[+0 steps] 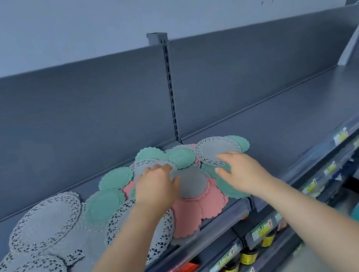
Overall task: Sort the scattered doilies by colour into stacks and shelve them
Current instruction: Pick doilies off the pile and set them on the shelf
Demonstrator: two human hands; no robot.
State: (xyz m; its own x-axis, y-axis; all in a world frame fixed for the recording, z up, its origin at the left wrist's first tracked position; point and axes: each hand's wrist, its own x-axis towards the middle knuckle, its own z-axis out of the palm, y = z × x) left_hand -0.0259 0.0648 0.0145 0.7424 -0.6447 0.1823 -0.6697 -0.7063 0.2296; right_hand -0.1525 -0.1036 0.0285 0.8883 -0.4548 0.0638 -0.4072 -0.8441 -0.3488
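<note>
"Where do the doilies lie?"

"All on the top shelf [291, 121]. In the middle is a mixed heap, with green doilies [104, 206], pink doilies [200, 206] and grey ones overlapping. To the left, the grey lace doilies [45, 222] are spread out apart from the other colours. That looks like a grey group started, though it is not squared into a stack."

"And the person's hands?"

"The left hand [156, 187] pinches the edge of a plain grey doily [192, 182] between thumb and curled fingers, probably to draw it off the pink ones beneath. The right hand [240, 173] has straight fingers, with their tips on the rim of the rear lace doily [217, 150]. It grips nothing and likely steadies the heap against the pull."

"Any risk?"

"The pink doilies overhang the shelf's front lip. A careless tug could slide them off towards the bottles [230, 268] below."
</note>
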